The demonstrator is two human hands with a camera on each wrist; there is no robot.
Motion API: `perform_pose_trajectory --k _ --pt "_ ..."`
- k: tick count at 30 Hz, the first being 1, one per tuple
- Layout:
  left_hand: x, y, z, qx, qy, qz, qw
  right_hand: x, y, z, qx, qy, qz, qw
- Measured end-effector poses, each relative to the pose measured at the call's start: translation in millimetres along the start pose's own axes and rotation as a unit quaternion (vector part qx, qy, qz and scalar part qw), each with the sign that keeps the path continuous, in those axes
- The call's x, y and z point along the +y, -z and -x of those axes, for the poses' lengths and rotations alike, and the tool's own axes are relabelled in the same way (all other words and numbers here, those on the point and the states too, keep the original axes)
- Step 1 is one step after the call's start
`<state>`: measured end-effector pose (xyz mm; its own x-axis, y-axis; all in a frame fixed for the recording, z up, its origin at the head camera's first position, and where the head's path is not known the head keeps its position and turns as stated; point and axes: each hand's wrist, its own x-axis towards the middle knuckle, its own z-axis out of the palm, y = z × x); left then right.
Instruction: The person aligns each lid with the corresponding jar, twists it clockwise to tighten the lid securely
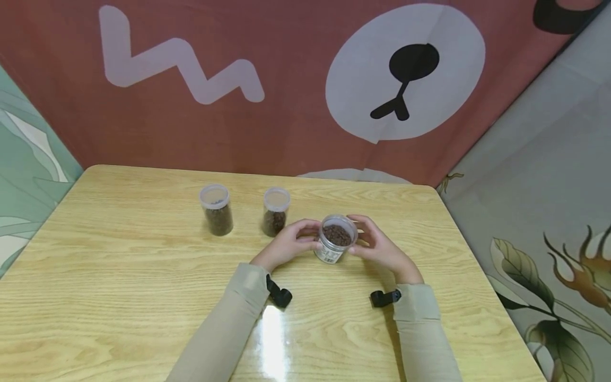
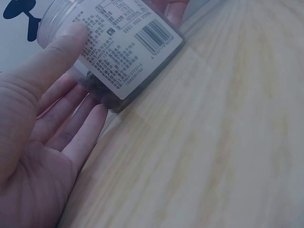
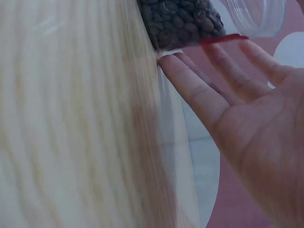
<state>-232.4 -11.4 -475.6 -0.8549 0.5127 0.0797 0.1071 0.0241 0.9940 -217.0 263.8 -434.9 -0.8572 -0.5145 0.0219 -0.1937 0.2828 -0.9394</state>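
Note:
A clear plastic jar (image 1: 329, 252) of dark brown beans (image 3: 183, 21) stands at the tabletop between both hands, its round mouth facing up. A white label (image 2: 121, 45) with print and a barcode covers the side toward me. My left hand (image 1: 292, 243) grips the jar's left side, with the thumb on the label and the fingers behind. On the other side, my right hand (image 1: 380, 248) touches the jar with fingers held nearly straight. The far side of the jar is hidden.
Two more clear jars stand further left: one with dark brown contents (image 1: 274, 223) close to my left hand, and one with finer brownish contents (image 1: 219, 220). The wooden table (image 1: 119, 276) ends at a red cloth backdrop (image 1: 296, 138).

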Motion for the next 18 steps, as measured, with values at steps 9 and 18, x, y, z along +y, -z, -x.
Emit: perform_pose_trajectory --k 9,18 --pt "1.6 -1.0 0.8 0.002 0.0 -0.003 1.0 6.8 0.2 0.4 0.003 -0.027 -0.002 1.0" --pt "1.7 -3.4 -0.3 0.012 -0.003 0.005 0.9999 8.0 0.7 0.4 0.015 -0.024 0.002 1.0"
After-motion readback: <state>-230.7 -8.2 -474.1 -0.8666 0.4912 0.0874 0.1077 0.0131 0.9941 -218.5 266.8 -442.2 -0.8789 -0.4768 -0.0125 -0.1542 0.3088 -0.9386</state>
